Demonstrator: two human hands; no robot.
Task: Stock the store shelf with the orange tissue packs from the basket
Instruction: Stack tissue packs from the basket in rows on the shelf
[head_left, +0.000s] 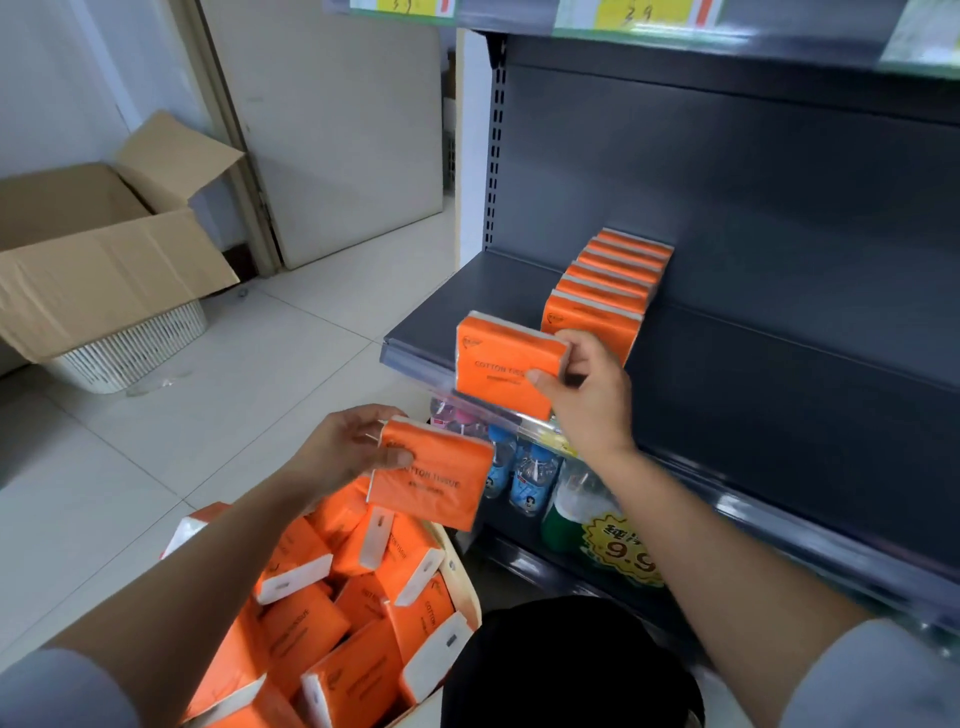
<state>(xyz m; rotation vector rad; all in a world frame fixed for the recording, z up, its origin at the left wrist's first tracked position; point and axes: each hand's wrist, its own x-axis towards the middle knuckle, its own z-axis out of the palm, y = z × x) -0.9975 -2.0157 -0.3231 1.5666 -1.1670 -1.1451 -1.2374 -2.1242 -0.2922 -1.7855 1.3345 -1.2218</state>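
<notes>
My right hand grips an orange tissue pack upright at the front edge of the dark grey shelf, just left of a row of several orange packs standing front to back. My left hand holds a second orange pack above the basket, lower and to the left. The basket at the bottom centre is full of several loose orange packs lying at all angles.
An open cardboard box sits on a white ribbed bin at the left on the tiled floor. Water bottles and a green bottle stand on the lower shelf. An upper shelf with yellow price tags overhangs.
</notes>
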